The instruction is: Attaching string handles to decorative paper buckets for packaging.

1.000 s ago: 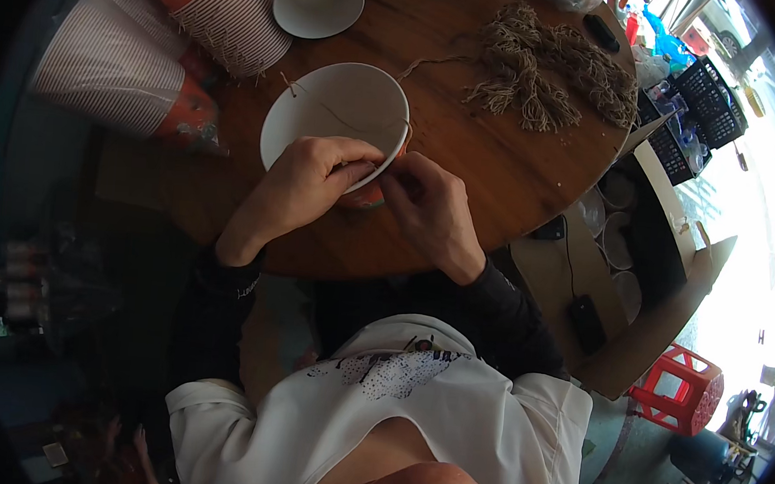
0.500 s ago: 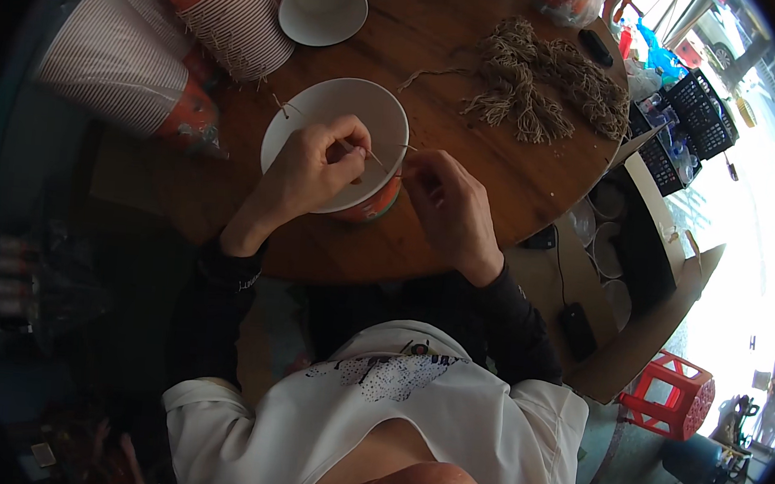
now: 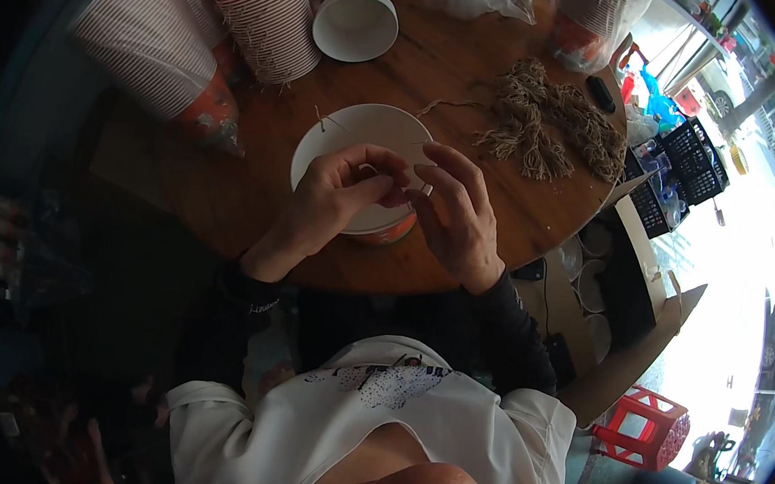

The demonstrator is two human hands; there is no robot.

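A paper tub (image 3: 336, 147), white inside and orange outside, stands near the table's front edge. A thin piece of twine (image 3: 322, 120) comes through its left rim, knotted there, and runs over the opening. My left hand (image 3: 341, 197) is closed above the tub, thumb and forefinger pinching what looks like the twine; its end is hidden by the fingers. At the right rim, my right hand (image 3: 462, 216) has curled fingers and its thumb near the left fingertips. Whatever lies between the right fingers is too small to tell.
Stacked paper tubs (image 3: 268, 28) and bagged stacks (image 3: 149, 37) stand at left. Another white tub (image 3: 356, 26) lies tipped behind. Bundled twine (image 3: 534, 117) and a small black object (image 3: 601, 93) lie at right. Beyond the edge are black crates (image 3: 694, 161), an open cardboard box (image 3: 650, 263) and a red stool (image 3: 646, 426).
My hands have come closer together at the tub's right rim. My right forefinger has lifted and stretched out. The whole view has shifted, moving the table and tub slightly down and right.
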